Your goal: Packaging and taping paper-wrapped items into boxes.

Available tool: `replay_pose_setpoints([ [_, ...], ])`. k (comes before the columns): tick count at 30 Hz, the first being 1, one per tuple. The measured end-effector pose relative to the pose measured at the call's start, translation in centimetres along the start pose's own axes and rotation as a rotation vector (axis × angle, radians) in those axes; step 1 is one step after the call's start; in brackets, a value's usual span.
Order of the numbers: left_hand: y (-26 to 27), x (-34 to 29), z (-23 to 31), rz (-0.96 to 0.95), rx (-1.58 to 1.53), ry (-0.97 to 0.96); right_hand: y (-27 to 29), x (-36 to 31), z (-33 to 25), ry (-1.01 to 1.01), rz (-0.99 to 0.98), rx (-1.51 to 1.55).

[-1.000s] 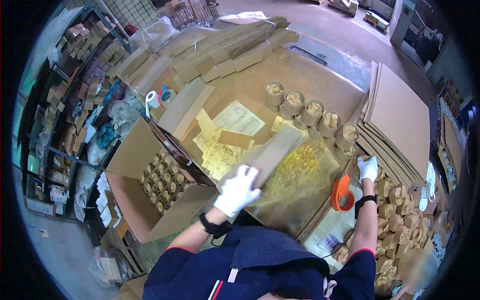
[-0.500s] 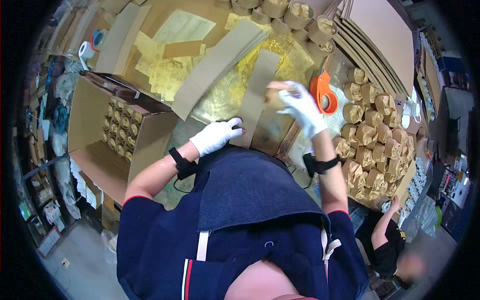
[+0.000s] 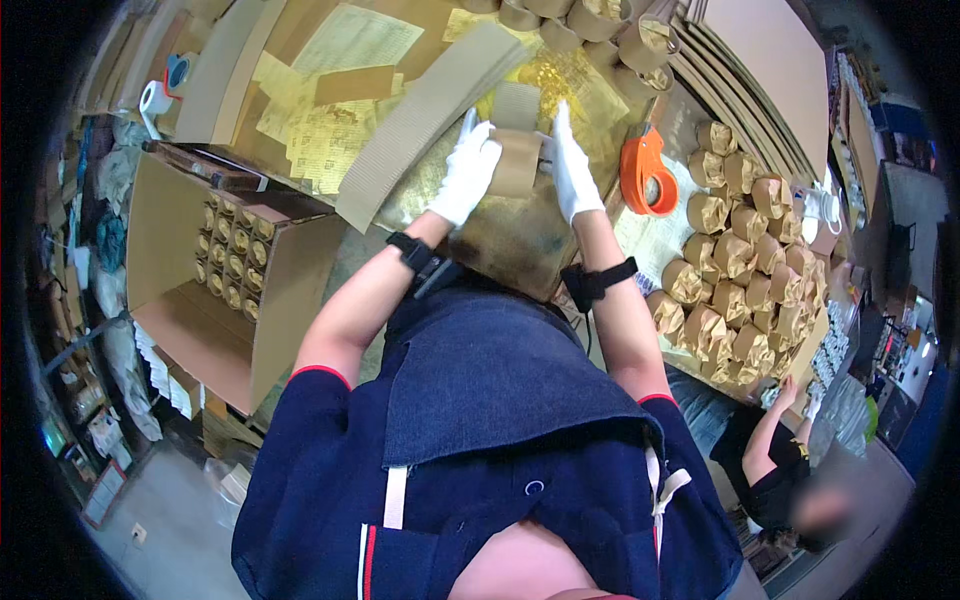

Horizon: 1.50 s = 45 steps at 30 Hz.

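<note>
A corrugated cardboard strip [image 3: 516,104] lies on the worktable, its near part curled into a brown roll [image 3: 516,165] between my two white-gloved hands. My left hand [image 3: 468,175] is at the roll's left end, touching it, fingers stretched out and pointing away from me. At the right end my right hand [image 3: 572,168] stands flat, fingers extended, its thumb side close to the roll. What is inside the roll is hidden. Left of it lies a stack of longer corrugated strips [image 3: 430,120].
An orange tape dispenser [image 3: 648,170] stands right of my right hand. Beyond are many paper-wrapped cardboard rolls [image 3: 735,255] and stacked cardboard sheets [image 3: 745,110]. An open carton [image 3: 195,335] with several wrapped rolls sits at left. A co-worker [image 3: 765,460] is at lower right.
My right hand has brought the paper-wrapped piece left onto the strip, which is now curled around. My left hand has moved forward to the roll's left end.
</note>
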State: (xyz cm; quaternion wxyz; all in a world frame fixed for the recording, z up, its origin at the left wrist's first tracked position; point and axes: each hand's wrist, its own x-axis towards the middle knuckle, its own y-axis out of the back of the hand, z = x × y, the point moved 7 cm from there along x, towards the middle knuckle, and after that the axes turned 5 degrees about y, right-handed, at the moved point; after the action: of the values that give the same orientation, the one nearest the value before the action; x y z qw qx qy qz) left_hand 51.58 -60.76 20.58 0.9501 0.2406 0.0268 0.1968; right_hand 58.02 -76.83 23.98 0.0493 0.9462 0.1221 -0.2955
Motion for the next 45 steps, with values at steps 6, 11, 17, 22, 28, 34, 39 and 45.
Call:
replay_pose_setpoints([
  [6, -0.4, 1.1, 3.8, -0.052, -0.299, 0.252, -0.5, 0.6, -1.0, 0.543, 0.183, -0.71],
  [11, 1.1, 0.7, 4.7, -0.394, -0.435, 0.335, -1.1, -1.2, -3.1, 0.827, 0.127, -0.731],
  [17, 0.4, 0.1, 5.1, -0.097, 0.017, -0.175, -0.6, -2.5, -4.6, 0.321, 0.036, -0.506],
  [22, 0.8, -1.7, 8.1, -0.332, 0.481, -0.115, 0.6, -4.5, -2.5, 0.394, -0.111, -0.73],
  [28, 0.1, -2.3, 7.9, -0.607, 0.345, -0.218, 1.9, -7.2, -1.8, 0.487, -0.163, -1.0],
  [34, -1.0, -4.9, 9.3, -0.39, 0.545, -0.235, 13.4, -7.9, -6.4, 0.348, 0.502, -1.404],
  [39, -2.0, -4.6, 10.3, -0.445, 0.641, -0.22, 13.9, -4.5, -3.9, 0.36, 0.521, -1.556],
  [45, -0.3, -3.4, 8.1, -0.565, 0.547, -0.051, 10.1, -13.2, -1.7, 0.137, 0.049, 0.042],
])
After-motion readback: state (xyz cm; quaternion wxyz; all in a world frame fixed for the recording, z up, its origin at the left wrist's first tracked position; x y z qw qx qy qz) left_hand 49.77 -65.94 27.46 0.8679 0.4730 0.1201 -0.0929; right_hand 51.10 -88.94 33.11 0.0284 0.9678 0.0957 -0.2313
